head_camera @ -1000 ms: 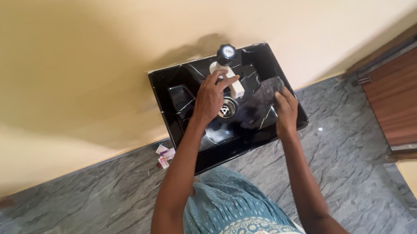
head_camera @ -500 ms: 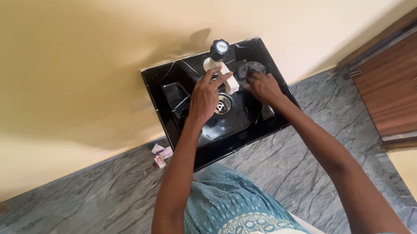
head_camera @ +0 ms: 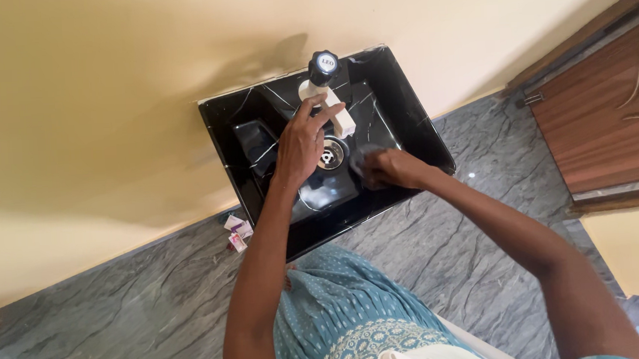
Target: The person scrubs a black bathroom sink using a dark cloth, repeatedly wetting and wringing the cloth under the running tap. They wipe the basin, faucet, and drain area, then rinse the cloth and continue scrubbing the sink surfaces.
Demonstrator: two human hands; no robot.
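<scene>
1. The white tap spout [head_camera: 336, 115] is loosely wrapped by the left hand [head_camera: 299, 145], seemingly as a brace
2. A dark grey cloth [head_camera: 363, 159] is gripped by the closed right hand [head_camera: 391, 169] and pressed into the basin beside the steel drain [head_camera: 330, 155]
3. The rectangular sink [head_camera: 413, 133] is glossy black, veined white like marble
</scene>
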